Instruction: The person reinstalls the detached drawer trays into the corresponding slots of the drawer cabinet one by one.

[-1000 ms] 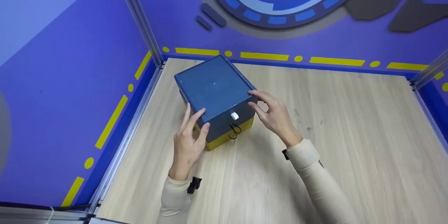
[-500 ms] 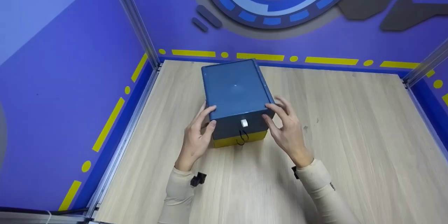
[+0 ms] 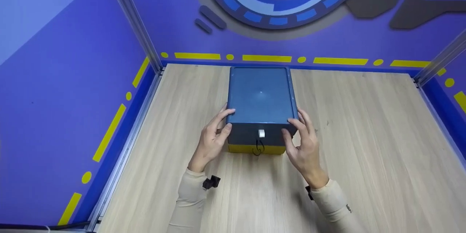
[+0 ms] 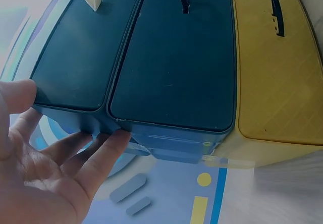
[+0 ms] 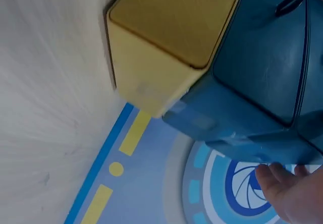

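A small drawer box [image 3: 261, 94] stands on the table, its front squared toward me. It has two dark blue drawers over a yellow bottom drawer [image 4: 282, 82]. The top drawer carries a white pull tab [image 3: 261, 133]; black loops [image 3: 258, 147] hang below it. My left hand [image 3: 211, 136] grips the left front corner, thumb at the front edge, index finger on the top rim and other fingers along the side. At the right front corner my right hand [image 3: 304, 143] holds on likewise, thumb by the front and fingers at the top edge and side. All the drawers look closed.
Wood-grain tabletop [image 3: 364, 145] surrounds the box. A purple-blue back wall [image 3: 174, 18] with yellow dashes rises behind it, and a side wall [image 3: 72, 98] stands at the left. Metal frame posts [image 3: 134, 18] mark the corners.
Both hands have turned the drawer box from an angled position until its front faces me. It has also shifted to the right, with the hands staying at its front corners.
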`<control>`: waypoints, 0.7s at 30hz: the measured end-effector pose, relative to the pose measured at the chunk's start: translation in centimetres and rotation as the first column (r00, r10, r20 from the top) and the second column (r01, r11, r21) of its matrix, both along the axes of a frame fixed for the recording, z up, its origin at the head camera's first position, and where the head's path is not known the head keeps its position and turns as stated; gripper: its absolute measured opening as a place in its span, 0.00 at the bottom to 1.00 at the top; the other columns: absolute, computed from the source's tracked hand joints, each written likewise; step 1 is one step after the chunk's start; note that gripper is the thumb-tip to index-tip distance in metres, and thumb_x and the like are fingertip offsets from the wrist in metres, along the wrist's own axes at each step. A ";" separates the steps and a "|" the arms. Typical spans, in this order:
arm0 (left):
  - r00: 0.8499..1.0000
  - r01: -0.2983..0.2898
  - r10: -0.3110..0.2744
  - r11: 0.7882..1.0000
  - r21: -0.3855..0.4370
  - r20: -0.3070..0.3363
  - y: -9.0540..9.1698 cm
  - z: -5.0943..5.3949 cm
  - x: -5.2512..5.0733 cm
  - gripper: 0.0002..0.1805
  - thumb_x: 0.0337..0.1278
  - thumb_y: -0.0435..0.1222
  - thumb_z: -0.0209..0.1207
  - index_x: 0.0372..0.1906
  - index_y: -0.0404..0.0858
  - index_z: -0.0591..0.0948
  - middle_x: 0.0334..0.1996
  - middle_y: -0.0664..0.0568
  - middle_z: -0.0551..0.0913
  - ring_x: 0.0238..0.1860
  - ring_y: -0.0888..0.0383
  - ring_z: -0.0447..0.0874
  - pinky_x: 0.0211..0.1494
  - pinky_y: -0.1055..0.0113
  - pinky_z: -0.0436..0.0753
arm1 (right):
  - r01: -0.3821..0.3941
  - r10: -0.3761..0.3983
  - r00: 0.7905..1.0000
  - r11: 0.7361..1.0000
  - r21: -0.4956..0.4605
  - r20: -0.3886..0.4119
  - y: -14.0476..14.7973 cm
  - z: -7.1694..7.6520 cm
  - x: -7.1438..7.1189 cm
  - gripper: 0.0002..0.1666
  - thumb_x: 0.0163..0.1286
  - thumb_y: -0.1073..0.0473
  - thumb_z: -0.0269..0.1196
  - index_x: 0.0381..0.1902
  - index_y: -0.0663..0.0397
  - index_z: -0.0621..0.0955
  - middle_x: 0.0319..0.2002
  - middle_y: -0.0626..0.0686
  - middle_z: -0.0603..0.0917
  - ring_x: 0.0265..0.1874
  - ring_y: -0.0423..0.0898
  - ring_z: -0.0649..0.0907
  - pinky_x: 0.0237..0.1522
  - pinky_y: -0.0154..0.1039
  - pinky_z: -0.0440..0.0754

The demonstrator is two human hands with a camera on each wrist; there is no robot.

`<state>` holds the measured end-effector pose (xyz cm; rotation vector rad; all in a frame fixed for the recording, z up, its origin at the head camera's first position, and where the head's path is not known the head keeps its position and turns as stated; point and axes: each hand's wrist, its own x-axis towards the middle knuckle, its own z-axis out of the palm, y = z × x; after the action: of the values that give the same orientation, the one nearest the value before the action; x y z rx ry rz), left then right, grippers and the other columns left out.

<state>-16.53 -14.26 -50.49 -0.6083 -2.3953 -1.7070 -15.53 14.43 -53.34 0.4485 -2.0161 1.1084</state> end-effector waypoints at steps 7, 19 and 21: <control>0.999 0.054 -0.053 0.997 0.052 -0.007 -0.3 0.2 0.0 0.23 0.85 0.37 0.50 0.78 0.47 0.73 0.86 0.48 0.59 0.83 0.46 0.63 0.66 0.46 0.84 | 0.043 -0.043 0.999 0.999 -0.025 0.015 -0.9 -0.1 1.1 0.23 0.66 0.72 0.71 0.58 0.60 0.82 0.72 0.68 0.76 0.68 0.66 0.80 0.76 0.40 0.71; 1.000 -0.006 0.006 1.000 -0.009 -0.014 -0.1 0.2 0.1 0.25 0.86 0.41 0.50 0.80 0.51 0.70 0.85 0.50 0.62 0.80 0.46 0.69 0.67 0.47 0.84 | -0.011 0.009 0.998 0.999 0.044 0.057 0.5 0.7 0.9 0.28 0.65 0.71 0.73 0.63 0.57 0.82 0.74 0.65 0.75 0.69 0.63 0.81 0.75 0.36 0.71; 1.000 -0.019 0.018 0.999 -0.049 -0.016 -0.2 0.0 0.3 0.27 0.86 0.42 0.50 0.82 0.53 0.67 0.84 0.51 0.63 0.79 0.46 0.70 0.69 0.48 0.83 | -0.015 0.009 0.994 0.998 0.061 0.107 1.6 0.9 1.2 0.33 0.66 0.70 0.72 0.68 0.56 0.80 0.75 0.64 0.75 0.70 0.64 0.79 0.77 0.42 0.71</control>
<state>-16.27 -14.48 -50.48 -0.6018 -2.4308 -1.6349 -14.33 15.99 -52.44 0.4418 -2.1483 1.1001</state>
